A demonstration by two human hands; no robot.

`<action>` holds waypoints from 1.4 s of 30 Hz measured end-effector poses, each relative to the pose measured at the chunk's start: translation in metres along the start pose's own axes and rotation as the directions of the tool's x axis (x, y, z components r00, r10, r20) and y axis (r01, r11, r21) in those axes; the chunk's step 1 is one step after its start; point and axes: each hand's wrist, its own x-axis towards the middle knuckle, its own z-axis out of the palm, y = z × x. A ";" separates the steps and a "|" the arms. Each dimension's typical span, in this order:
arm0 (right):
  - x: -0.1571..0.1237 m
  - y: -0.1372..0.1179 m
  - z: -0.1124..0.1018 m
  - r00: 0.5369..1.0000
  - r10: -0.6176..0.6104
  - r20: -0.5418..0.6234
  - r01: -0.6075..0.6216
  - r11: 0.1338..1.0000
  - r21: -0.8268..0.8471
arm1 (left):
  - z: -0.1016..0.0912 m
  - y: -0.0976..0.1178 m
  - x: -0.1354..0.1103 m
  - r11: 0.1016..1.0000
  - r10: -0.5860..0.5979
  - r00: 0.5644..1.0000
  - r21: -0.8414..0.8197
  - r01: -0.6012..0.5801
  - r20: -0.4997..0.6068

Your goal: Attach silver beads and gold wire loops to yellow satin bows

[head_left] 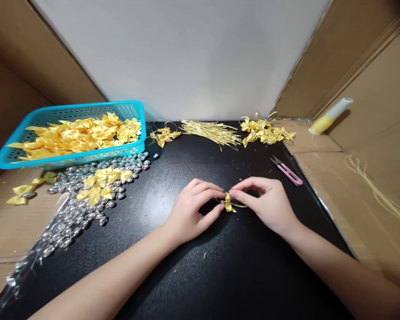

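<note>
A small yellow ribbon bow (228, 203) is held low over the black tabletop between my two hands. My left hand (196, 206) pinches its left side, where a small silver bead (222, 202) shows at the fingertips. From the other side, the thumb and forefinger of my right hand (262, 198) close on the top of the bow. A thin gold cord (239, 206) curves out under my right fingers. Just what each fingertip grips is partly hidden.
A turquoise basket (66, 156) of yellow bows stands at the left, with silver bells or beads (76, 218) scattered before it. Cut gold cords (211, 132) lie at the back, between finished-looking bows (266, 130) and others. Pink thread snips (288, 172) lie right, near a spool (330, 118).
</note>
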 end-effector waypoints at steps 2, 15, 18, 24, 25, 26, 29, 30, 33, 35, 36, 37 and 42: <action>0.000 0.000 -0.001 1.000 -0.010 0.009 0.010 0.998 -0.057 | 0.002 -0.001 0.000 0.996 0.055 0.997 0.064 -0.058 0.049; 0.002 -0.003 -0.003 1.000 0.004 -0.022 -0.006 0.996 -0.093 | 0.003 -0.003 -0.002 0.934 0.169 0.960 0.274 -0.229 0.226; 0.001 -0.004 -0.003 0.999 0.022 -0.028 -0.023 0.998 -0.059 | -0.001 -0.003 0.000 0.939 0.168 0.977 0.280 -0.199 0.131; 0.001 -0.005 -0.002 0.999 0.021 -0.025 -0.022 0.999 -0.044 | -0.003 0.000 0.001 0.926 0.265 0.957 0.244 -0.287 0.121; 0.001 -0.005 -0.002 0.999 0.016 -0.032 -0.018 0.999 -0.040 | -0.002 0.000 0.000 0.920 0.279 0.946 0.235 -0.312 0.163; 0.002 -0.005 -0.002 0.999 0.013 -0.037 -0.014 0.999 -0.035 | -0.001 0.000 0.000 0.916 0.287 0.937 0.228 -0.329 0.202; 0.002 -0.005 -0.002 0.999 0.011 -0.045 -0.013 0.999 -0.038 | 0.001 -0.002 -0.001 0.911 0.282 0.923 0.229 -0.343 0.260; 0.002 -0.005 -0.002 0.999 0.013 -0.045 -0.015 0.999 -0.043 | 0.002 -0.002 -0.001 0.910 0.280 0.923 0.234 -0.343 0.265; 0.002 -0.005 -0.002 0.999 0.020 -0.043 -0.023 0.998 -0.051 | 0.002 -0.003 0.000 0.904 0.278 0.922 0.252 -0.346 0.269; 0.002 -0.004 -0.002 0.999 0.025 -0.043 -0.027 0.999 -0.047 | 0.002 -0.003 0.000 0.900 0.273 0.921 0.265 -0.346 0.278; 0.002 -0.004 -0.002 0.999 0.026 -0.042 -0.028 0.999 -0.046 | 0.002 -0.003 0.001 0.898 0.267 0.921 0.273 -0.345 0.285; 0.002 -0.004 -0.003 0.999 0.027 -0.043 -0.029 0.999 -0.045 | 0.002 -0.003 0.001 0.898 0.258 0.921 0.280 -0.340 0.292; 0.002 -0.003 -0.003 0.998 0.020 -0.051 -0.023 0.998 -0.060 | 0.000 -0.004 0.001 0.901 0.223 0.925 0.297 -0.316 0.308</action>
